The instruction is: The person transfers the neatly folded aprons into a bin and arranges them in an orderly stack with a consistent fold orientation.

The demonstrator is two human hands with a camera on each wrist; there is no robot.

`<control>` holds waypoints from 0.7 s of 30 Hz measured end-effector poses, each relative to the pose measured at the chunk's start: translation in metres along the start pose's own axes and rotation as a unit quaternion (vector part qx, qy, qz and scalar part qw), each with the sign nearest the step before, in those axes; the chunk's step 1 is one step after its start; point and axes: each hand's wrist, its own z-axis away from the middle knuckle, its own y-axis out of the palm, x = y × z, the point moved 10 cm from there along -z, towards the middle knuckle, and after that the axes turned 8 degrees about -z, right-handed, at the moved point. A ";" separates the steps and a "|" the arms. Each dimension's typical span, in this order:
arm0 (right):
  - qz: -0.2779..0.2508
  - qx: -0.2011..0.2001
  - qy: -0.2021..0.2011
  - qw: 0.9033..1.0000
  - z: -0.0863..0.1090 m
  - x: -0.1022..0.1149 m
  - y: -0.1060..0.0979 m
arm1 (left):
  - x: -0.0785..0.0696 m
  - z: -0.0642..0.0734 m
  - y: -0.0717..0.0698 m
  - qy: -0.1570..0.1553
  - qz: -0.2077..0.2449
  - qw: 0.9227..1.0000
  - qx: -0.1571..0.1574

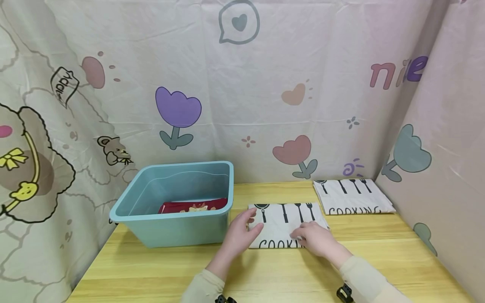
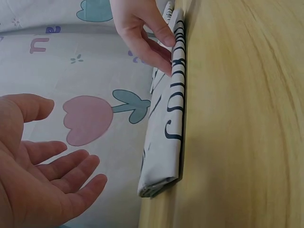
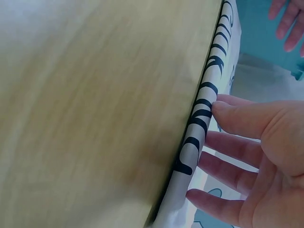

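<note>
A folded white cloth (image 1: 275,229) printed with black utensils and the word COOKING lies flat on the table in front of me. My left hand (image 1: 238,235) hovers by its left edge; in the left wrist view its fingers (image 2: 78,175) are spread, loosely bent and apart from the cloth. My right hand (image 1: 317,240) rests on the right part of the same cloth. In the right wrist view the thumb and fingertips touch the cloth's folded front edge (image 3: 203,107), without visibly gripping it.
A blue plastic bin (image 1: 182,231) stands to the left, with a folded red cloth (image 1: 195,205) inside. Another folded white cloth (image 1: 350,200) with the same print lies at the back right. A patterned curtain (image 1: 242,84) hangs behind the wooden table (image 1: 265,277) and along both sides.
</note>
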 end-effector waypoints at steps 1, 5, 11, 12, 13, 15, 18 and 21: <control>0.000 0.000 -0.003 1.000 0.001 0.001 -0.001 | 0.001 0.000 0.001 -0.004 0.002 1.000 0.001; -0.001 0.000 -0.011 1.000 0.006 0.004 -0.002 | 0.008 -0.002 0.005 -0.026 0.006 1.000 0.005; 0.005 -0.009 -0.028 1.000 0.011 0.005 -0.002 | 0.019 -0.003 0.010 -0.065 0.016 0.998 0.008; 0.006 -0.012 -0.033 0.999 0.011 0.006 -0.002 | 0.021 -0.003 0.011 -0.072 0.019 0.997 0.009; 0.006 -0.014 -0.039 0.999 0.011 0.006 -0.003 | 0.023 -0.003 0.012 -0.078 0.021 0.997 0.010; 0.004 -0.018 -0.051 0.999 0.012 0.006 -0.003 | 0.026 -0.004 0.014 -0.086 0.024 0.996 0.009; -0.010 -0.019 -0.068 0.997 0.012 0.005 -0.005 | 0.031 -0.005 0.017 -0.104 0.036 0.994 0.011; -0.035 -0.022 -0.072 0.997 0.011 -0.001 -0.009 | 0.034 -0.006 0.021 -0.122 0.056 0.991 0.015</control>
